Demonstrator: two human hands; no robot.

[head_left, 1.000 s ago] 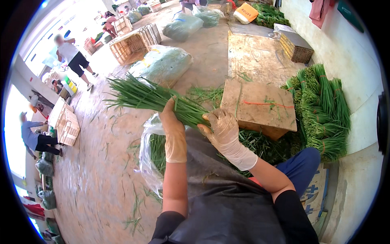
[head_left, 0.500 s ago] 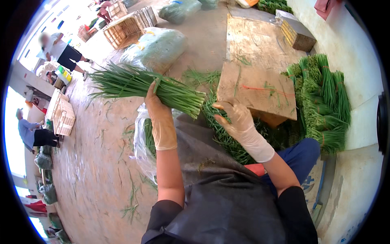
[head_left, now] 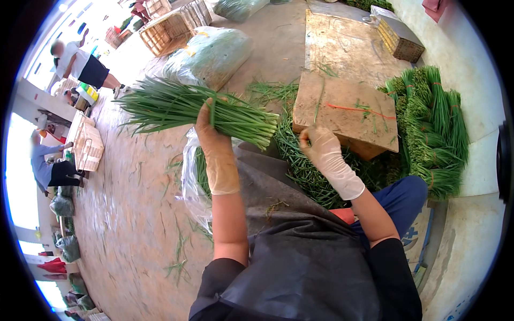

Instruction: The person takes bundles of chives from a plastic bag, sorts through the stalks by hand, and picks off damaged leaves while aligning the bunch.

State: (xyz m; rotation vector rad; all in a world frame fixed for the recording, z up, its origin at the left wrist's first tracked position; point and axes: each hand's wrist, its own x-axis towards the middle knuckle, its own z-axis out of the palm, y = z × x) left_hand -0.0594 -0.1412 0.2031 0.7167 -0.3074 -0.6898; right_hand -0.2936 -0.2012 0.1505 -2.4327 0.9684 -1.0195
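Left of centre, the gloved left hand (head_left: 214,140) wraps a bunch of smooth, slender green stems (head_left: 182,108), apparently untied. The gloved right hand (head_left: 323,145), right of centre, curls its fingers; I cannot tell whether they pinch anything. Below it, loose stems (head_left: 313,186) look unsorted. Beyond, a flat-topped brown box (head_left: 348,96); far right, stacked tied bundles (head_left: 420,125) seem finished.

Produce-packing shed: stacked green bundles (head_left: 435,134), crates (head_left: 90,148), filled bags (head_left: 214,56).

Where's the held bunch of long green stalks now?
Head view, upper left of centre: the bunch of long green stalks is in the gloved left hand, left of the brown rectangular block.
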